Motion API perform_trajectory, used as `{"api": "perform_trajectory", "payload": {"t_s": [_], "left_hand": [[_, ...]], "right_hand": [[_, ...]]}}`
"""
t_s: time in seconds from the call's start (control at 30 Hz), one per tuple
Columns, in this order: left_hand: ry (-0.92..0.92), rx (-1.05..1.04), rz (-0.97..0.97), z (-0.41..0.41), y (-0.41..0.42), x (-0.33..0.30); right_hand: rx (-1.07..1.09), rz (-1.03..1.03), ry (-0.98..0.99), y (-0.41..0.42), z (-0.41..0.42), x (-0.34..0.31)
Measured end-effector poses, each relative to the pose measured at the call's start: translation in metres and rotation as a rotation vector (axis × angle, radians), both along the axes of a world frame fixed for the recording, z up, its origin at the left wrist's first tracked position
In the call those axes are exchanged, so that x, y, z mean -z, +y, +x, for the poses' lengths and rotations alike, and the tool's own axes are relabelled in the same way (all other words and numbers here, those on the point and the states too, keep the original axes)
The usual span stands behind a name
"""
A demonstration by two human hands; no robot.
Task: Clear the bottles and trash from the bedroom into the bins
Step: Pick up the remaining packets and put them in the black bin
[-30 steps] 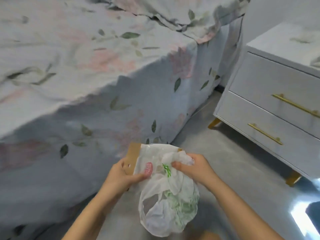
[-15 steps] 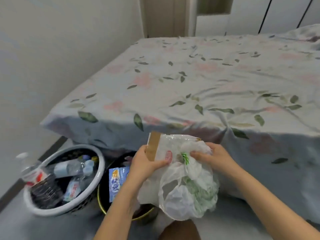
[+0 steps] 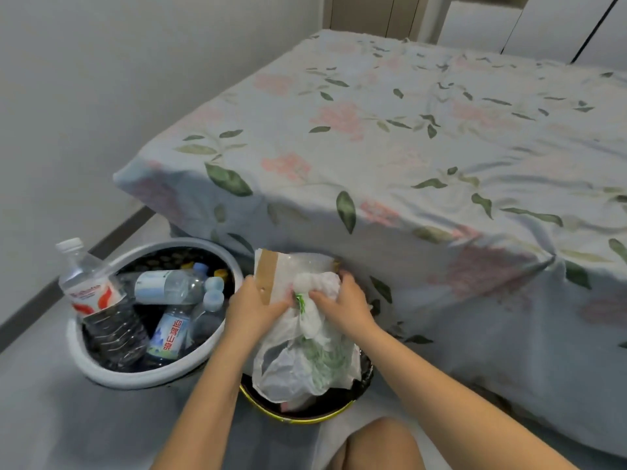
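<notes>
Low in the frame's centre, the left hand [image 3: 252, 308] and right hand [image 3: 342, 305] have their fingers clamped on a crumpled white plastic bag with a brown-taped packet [image 3: 305, 337]. They hold it over the dark yellow-rimmed bin [image 3: 305, 417], likely for dropping, apart from the white-rimmed basket of clear bottles [image 3: 135, 376].

Bed [image 3: 390, 137] covered by a floral sheet, corner overhanging the grey floor [image 3: 51, 418]; plain wall [image 3: 84, 79] left, dark skirting along it.

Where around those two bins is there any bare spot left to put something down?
Free: the bed top, and the grey floor in front of the white bin. Crowded: the white bin is heaped with bottles; the black bin is covered by the plastic bag that both hands hold.
</notes>
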State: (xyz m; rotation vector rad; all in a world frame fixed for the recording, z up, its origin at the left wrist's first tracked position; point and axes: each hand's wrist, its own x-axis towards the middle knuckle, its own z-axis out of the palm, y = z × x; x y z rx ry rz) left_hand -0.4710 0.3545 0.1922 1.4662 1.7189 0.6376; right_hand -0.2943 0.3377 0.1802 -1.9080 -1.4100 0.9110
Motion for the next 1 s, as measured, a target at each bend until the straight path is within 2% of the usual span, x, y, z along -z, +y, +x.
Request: {"api": "perform_trajectory", "payload": {"t_s": [0.1,0.2,0.33,0.43,0.57,0.67,0.77,0.87,0.93,1.0], "left_hand": [[0.209,0.142,-0.076,0.024,0.002,0.043],[0.409,0.168,-0.25,0.036,0.004,0.072],[0.64,0.219,-0.324,0.042,0.002,0.095],[0.694,0.241,-0.371,0.044,0.003,0.1],[0.67,0.233,-0.362,0.039,0.005,0.07],[0.69,0.219,-0.177,0.028,0.001,0.025],[0.611,0.174,0.005,0.028,-0.007,-0.023],[0.44,0.28,0.134,0.064,-0.016,-0.058],[0.236,0.405,0.145,0.11,-0.027,-0.075],[0.109,0.558,0.126,0.17,-0.045,-0.086]], "right_hand": [[-0.071,0.0,-0.097,-0.002,0.008,0.027],[-0.234,-0.025,-0.327,-0.001,0.012,0.047],[-0.451,-0.278,-0.54,-0.002,0.004,0.068],[-0.459,-0.365,-0.543,-0.005,0.0,0.075],[-0.379,-0.357,-0.322,-0.006,0.011,0.051],[-0.32,-0.256,-0.155,-0.014,0.033,0.013],[-0.235,-0.113,-0.11,-0.036,0.07,-0.023],[-0.137,-0.056,-0.151,-0.07,0.125,-0.045],[-0.065,-0.078,-0.186,-0.098,0.167,-0.053],[0.041,-0.088,-0.221,-0.132,0.214,-0.059]]}}
